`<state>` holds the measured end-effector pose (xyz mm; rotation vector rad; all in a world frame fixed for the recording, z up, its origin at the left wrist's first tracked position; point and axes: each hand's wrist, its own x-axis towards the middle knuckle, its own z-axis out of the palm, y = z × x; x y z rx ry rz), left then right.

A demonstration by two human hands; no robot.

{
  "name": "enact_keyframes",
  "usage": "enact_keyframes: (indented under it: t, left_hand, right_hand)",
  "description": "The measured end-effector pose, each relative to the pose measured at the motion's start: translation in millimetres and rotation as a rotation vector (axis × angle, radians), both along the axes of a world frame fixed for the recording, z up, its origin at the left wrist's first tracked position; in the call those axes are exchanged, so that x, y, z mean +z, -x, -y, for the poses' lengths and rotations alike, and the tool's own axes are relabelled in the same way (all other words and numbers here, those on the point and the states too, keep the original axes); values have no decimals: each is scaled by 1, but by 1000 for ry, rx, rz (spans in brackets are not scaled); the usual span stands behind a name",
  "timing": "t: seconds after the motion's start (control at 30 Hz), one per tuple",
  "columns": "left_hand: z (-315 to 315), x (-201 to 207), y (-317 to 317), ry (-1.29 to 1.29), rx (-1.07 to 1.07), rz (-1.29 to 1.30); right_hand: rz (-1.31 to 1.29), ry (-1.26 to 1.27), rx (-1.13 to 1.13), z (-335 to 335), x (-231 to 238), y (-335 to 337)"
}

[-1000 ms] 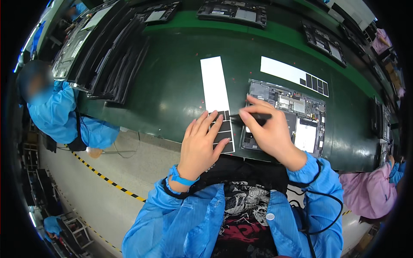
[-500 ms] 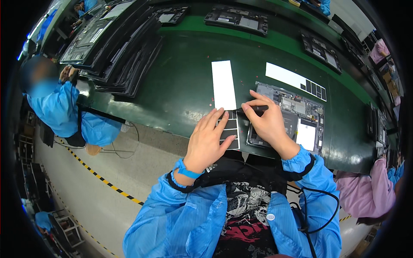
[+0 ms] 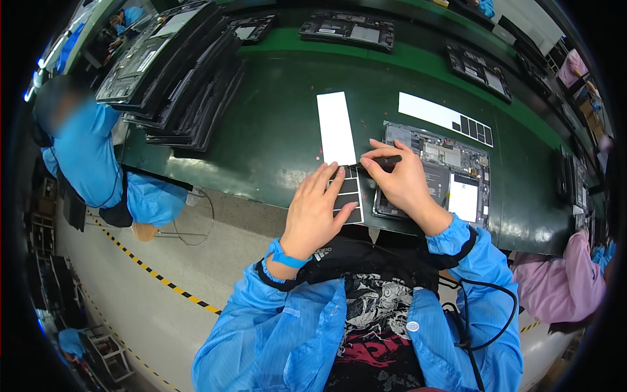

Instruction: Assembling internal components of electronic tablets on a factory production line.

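My left hand (image 3: 315, 208) lies with fingers spread on a white sheet (image 3: 336, 127), over its near end, where black rectangular stickers (image 3: 349, 187) show between and beside the fingers. A slim black pen-shaped tool (image 3: 390, 159) is pinched in my right hand (image 3: 406, 181), lying nearly flat. The tool's tip points left to the sheet's right edge, close to the topmost black sticker; whether it touches cannot be made out. Under and beside my right hand sits an opened laptop base (image 3: 482, 175) with its circuit board and a white-labelled part exposed.
Another white sheet with black stickers (image 3: 424, 110) lies beyond the laptop base. A tall stack of laptop bases (image 3: 176, 72) stands at the left, beside a co-worker in blue (image 3: 88, 153). More bases (image 3: 346, 29) line the far side. A person in pink (image 3: 555, 281) sits at right.
The whole view has shifted slightly. My hands keep nearly the same places at the sheet. The co-worker on the left has moved, and that person's hands no longer show by the stack.
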<state>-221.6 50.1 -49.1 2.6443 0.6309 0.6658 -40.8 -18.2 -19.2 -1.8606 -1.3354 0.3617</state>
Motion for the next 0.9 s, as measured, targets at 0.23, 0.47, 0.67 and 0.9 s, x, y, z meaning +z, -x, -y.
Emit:
enact_keyframes:
  t: [0.23,0.47,0.67,0.9]
  left_hand:
    - [0,5,-1,8,3,-23]
    - [-1,11,-5,-35,19,-77]
    - [-18,27,-14,-134,7,-255]
    - [27,95,-107,125,-530,-140]
  right_hand:
    - [-61,-65,6,0,-4,-1]
    - [-256,-82,78,5,2,-12]
    - [-680,-308,-30,71,24,-54]
    - [-761,-344,-338,159,26,-170]
